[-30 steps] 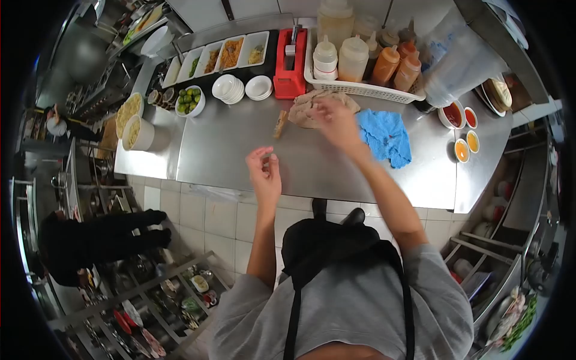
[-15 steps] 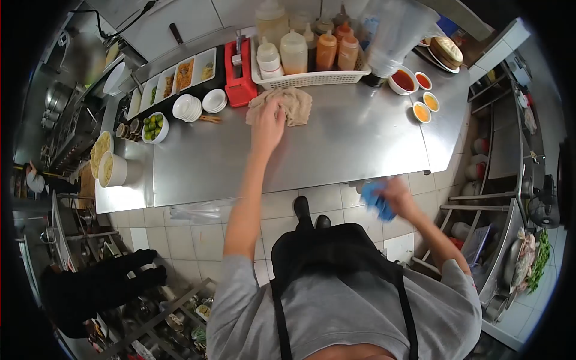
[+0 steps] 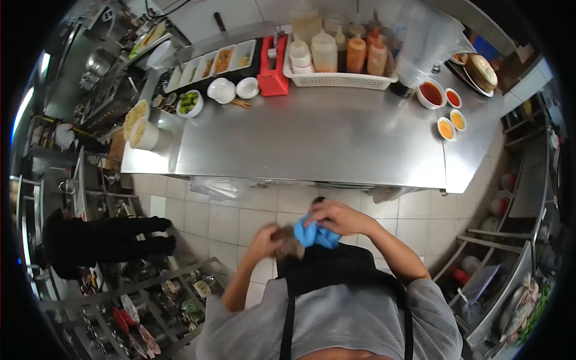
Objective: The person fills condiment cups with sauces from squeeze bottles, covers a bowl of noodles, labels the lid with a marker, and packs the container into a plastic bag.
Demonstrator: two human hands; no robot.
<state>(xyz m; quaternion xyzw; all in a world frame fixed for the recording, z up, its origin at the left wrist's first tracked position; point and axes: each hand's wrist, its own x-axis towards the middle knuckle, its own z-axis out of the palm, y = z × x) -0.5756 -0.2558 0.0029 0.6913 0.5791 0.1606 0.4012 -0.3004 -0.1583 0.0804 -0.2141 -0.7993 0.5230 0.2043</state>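
My left hand [image 3: 266, 240] is closed on a bunched brown cloth [image 3: 291, 245] in front of my black apron. Beside it, my right hand [image 3: 333, 217] grips a crumpled blue cloth [image 3: 318, 237]. The two cloths are touching or nearly so, and motion blur smears the left hand and the brown cloth. Both hands are off the steel counter [image 3: 288, 138], between its front edge and my body.
Along the counter's back stand a white basket [image 3: 339, 80] of sauce bottles, a red dispenser-like object [image 3: 274, 69] and a topping tray [image 3: 207, 63]. Sauce bowls [image 3: 431, 94] sit at the right, a bowl of limes [image 3: 189, 104] at the left. Another person [image 3: 102, 243] stands at the left.
My left hand has lifted the brown cloth off the counter and drawn it back toward my body. My right hand has brought the blue cloth inward to meet it. The view has shifted.
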